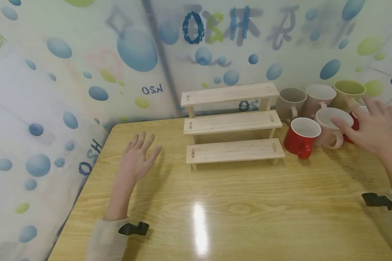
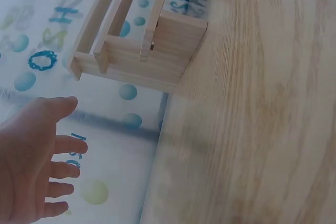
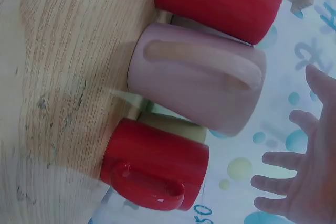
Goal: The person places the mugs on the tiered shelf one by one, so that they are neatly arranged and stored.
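Observation:
My left hand (image 1: 135,159) hovers over the table's left part with fingers spread, holding nothing. To its right stands a three-step wooden rack (image 1: 235,151). My right hand (image 1: 377,127) reaches over a group of mugs, fingers apart and gripping none of them. Below it, a red mug (image 3: 157,156) is mostly hidden in the head view. Beside that are a pale pink mug (image 1: 331,125) and another red mug (image 1: 300,137) with a white inside. Behind them stand a grey mug (image 1: 290,103), a whitish-pink mug (image 1: 318,98) and a yellow-green mug (image 1: 347,92).
The wooden table (image 1: 248,210) spreads in front of the rack, with a bright glare streak on it. A white sheet (image 1: 94,58) printed with blue and green dots hangs behind and to the left. Dark bands with small cameras sit at both wrists.

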### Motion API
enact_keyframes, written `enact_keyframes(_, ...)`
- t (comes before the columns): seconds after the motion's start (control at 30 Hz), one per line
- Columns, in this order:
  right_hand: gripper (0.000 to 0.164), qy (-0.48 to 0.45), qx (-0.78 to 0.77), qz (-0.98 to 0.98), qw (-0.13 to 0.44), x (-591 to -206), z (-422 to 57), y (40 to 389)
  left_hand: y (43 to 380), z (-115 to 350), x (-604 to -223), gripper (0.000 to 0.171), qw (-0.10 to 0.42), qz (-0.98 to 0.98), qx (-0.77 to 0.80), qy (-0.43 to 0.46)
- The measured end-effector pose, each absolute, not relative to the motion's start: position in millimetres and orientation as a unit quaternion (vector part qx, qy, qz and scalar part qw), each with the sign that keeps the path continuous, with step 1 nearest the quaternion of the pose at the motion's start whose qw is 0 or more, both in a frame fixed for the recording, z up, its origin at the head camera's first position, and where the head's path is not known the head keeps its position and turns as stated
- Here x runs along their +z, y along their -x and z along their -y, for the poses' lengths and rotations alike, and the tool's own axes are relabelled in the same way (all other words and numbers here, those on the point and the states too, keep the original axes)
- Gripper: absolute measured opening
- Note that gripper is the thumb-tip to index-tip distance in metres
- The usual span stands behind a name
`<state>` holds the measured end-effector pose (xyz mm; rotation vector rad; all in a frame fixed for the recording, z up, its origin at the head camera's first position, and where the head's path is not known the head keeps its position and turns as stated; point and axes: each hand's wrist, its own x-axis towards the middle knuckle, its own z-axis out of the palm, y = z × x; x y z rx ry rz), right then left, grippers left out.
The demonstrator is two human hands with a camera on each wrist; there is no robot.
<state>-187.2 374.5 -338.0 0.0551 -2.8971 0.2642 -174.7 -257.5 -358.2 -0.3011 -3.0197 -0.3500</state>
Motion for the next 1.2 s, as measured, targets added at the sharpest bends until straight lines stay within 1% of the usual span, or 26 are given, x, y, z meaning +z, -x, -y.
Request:
enact_keyframes(0.13, 0.09, 0.001, 0.086, 0.989, 0.124, -338, -379, 184, 177, 255, -364, 0.077, 0.035, 0.986, -0.13, 0.095)
enact_keyframes(0.3, 0.089, 0.02, 0.094, 0.983, 0.154, -341, -388, 179, 177, 250, -369, 0.074, 0.038, 0.983, -0.15, 0.094)
enact_keyframes(0.4, 0.09, 0.029, 0.107, 0.981, 0.16, -344, -393, 177, 177, 246, -371, 0.073, 0.045, 0.98, -0.166, 0.097)
enact_keyframes(0.57, 0.091, 0.045, 0.169, 0.971, 0.162, -349, -404, 173, 179, 239, -375, 0.071, 0.046, 0.974, -0.199, 0.101)
enact_keyframes(0.67, 0.092, 0.072, 0.203, 0.964, 0.158, -351, -411, 170, 180, 236, -377, 0.071, 0.043, 0.97, -0.216, 0.104)
enact_keyframes(0.73, 0.091, 0.089, 0.222, 0.957, 0.167, -356, -420, 171, 181, 234, -378, 0.071, 0.04, 0.968, -0.226, 0.106)
enact_keyframes(0.83, 0.092, 0.113, 0.234, 0.947, 0.187, -376, -447, 181, 183, 232, -379, 0.071, 0.037, 0.964, -0.239, 0.108)
enact_keyframes(1.03, 0.087, 0.151, 0.272, 0.925, 0.218, -443, -521, 217, 185, 227, -379, 0.072, 0.018, 0.957, -0.271, 0.107)
enact_keyframes(1.13, 0.082, 0.173, 0.299, 0.913, 0.216, -463, -536, 225, 187, 223, -380, 0.072, 0.003, 0.952, -0.288, 0.107)
enact_keyframes(1.2, 0.081, 0.182, 0.314, 0.911, 0.196, -467, -537, 224, 188, 220, -382, 0.073, -0.006, 0.948, -0.3, 0.107)
